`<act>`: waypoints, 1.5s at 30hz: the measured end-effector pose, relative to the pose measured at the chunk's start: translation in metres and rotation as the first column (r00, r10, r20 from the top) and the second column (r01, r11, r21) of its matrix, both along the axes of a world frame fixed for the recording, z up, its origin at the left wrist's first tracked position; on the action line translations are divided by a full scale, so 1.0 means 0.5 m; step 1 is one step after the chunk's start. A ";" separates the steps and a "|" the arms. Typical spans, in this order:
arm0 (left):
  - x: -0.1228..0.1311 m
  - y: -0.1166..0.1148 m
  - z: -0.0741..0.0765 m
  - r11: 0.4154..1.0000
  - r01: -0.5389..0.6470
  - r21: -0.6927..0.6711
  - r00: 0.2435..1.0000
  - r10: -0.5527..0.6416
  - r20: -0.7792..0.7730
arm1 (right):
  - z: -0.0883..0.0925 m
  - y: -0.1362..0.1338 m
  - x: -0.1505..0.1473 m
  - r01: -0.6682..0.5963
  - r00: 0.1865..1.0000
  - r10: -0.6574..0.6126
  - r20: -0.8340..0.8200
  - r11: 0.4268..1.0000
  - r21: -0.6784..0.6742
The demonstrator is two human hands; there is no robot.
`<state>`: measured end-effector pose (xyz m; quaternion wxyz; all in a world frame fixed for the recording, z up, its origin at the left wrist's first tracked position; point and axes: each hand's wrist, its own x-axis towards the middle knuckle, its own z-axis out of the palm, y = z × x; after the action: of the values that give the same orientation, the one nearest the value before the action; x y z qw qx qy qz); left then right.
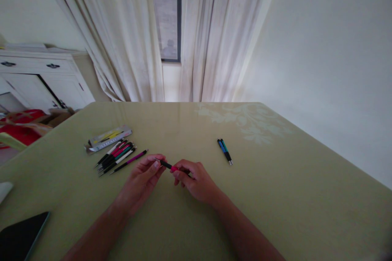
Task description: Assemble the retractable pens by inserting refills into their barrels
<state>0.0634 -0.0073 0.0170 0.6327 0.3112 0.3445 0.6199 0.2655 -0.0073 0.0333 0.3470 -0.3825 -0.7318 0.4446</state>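
Between my two hands is a slim red-and-black pen (166, 164), its metal tip pointing up and left. My left hand (146, 174) pinches it near the tip with thumb and fingers. My right hand (193, 177) is closed around the red barrel at the other end, which the fingers partly hide. Left of my left hand lies a pile of several similar pens (114, 157) in black, white, red and green. A purple-and-black pen (130, 162) lies at the pile's right side. Two blue- and teal-and-black pens (225, 151) rest side by side to the right.
Behind the pile lies a small printed carton (108, 138), its near-left end open. A dark flat device (23, 236) sits at the table's left front, near a white object (4, 189). The pale green table (290, 195) reaches towards curtains (122, 28) and a right-hand wall.
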 end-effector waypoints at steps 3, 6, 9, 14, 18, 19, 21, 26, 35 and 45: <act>0.001 -0.001 0.004 1.000 -0.005 -0.005 1.000 0.005 0.007 | 0.000 -0.001 0.000 -0.009 1.000 0.009 0.000 1.000 -0.013; -0.001 0.000 0.003 0.999 -0.033 -0.006 0.999 0.033 0.006 | 0.002 -0.002 -0.001 0.008 1.000 -0.008 -0.004 1.000 -0.005; -0.003 0.001 0.002 1.000 0.003 -0.006 1.000 -0.003 0.016 | 0.000 -0.001 -0.002 -0.040 0.998 0.038 -0.051 0.998 -0.041; 0.001 0.001 0.010 1.000 -0.004 -0.025 1.000 0.005 0.017 | -0.010 0.004 -0.001 -0.023 0.998 0.020 -0.058 0.999 -0.046; -0.001 -0.002 0.011 1.000 0.011 -0.007 1.000 -0.011 0.016 | -0.012 0.006 0.001 -0.038 0.994 0.030 -0.102 0.996 -0.077; -0.002 -0.003 0.010 1.000 0.020 0.004 1.000 -0.020 0.016 | -0.012 0.006 0.002 -0.054 0.992 0.044 -0.121 0.995 -0.086; -0.004 -0.005 0.008 1.000 0.028 0.013 1.000 -0.029 0.013 | -0.011 0.006 0.001 -0.082 0.986 0.065 -0.155 0.991 -0.105; -0.001 -0.002 0.008 1.000 -0.021 0.006 0.999 0.022 -0.039 | -0.007 0.014 -0.002 -0.050 0.959 -0.009 -0.283 0.979 -0.200; 0.002 -0.002 0.006 0.985 -0.009 0.172 0.851 0.098 -0.516 | 0.007 0.025 0.016 0.207 0.876 -0.277 -0.395 0.955 -0.211; 0.017 -0.020 0.013 0.940 0.097 0.327 0.736 0.154 -0.659 | 0.019 0.003 0.000 0.150 0.897 -0.226 -0.381 0.964 -0.218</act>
<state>0.0718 -0.0171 0.0233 0.3909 0.6135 0.4432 0.5238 0.2656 -0.0056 0.0427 0.4948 -0.3824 -0.5602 0.5432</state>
